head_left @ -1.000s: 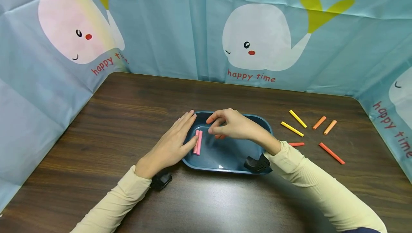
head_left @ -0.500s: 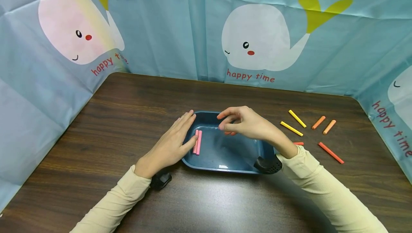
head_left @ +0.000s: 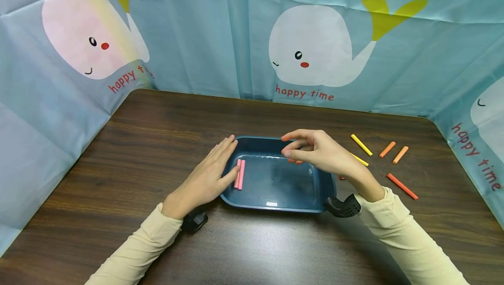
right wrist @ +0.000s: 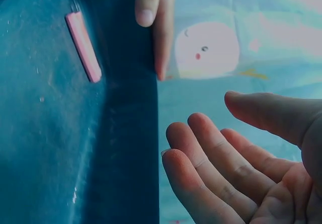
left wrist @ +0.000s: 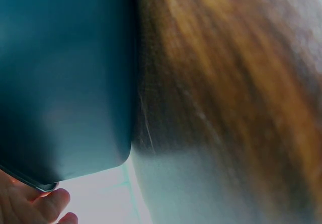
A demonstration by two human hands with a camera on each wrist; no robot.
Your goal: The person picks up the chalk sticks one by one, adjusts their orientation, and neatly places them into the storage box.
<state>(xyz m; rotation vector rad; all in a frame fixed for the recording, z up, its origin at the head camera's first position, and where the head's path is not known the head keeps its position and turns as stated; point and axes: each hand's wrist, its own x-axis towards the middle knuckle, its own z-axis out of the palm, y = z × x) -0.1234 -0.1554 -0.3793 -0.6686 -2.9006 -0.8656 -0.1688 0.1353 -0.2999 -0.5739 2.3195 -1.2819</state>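
Note:
A dark blue rectangular tray (head_left: 279, 184) stands on the table between the hands. Two slim pink sticks (head_left: 241, 175) lie side by side along its left end. My left hand (head_left: 204, 180) rests with extended fingers on the tray's left rim, its thumb over the pink sticks. In the left wrist view the tray's outer wall (left wrist: 65, 83) fills the left side. My right hand (head_left: 320, 149) hovers over the tray's right part, thumb and fingers apart and holding nothing. The right wrist view shows the same right hand (right wrist: 236, 168) with relaxed fingers, and a pink stick (right wrist: 84, 48) beyond.
Right of the tray lie two yellow sticks (head_left: 361, 145), one partly behind the right hand, two short orange sticks (head_left: 387, 149) and a red stick (head_left: 402, 186). The right arm hides most of another red one. A blue whale-print curtain (head_left: 197, 36) borders the wooden table (head_left: 169, 132).
My right hand has drawn back to the right, from near the pink sticks to the tray's right part. The left hand and the sticks stay in place.

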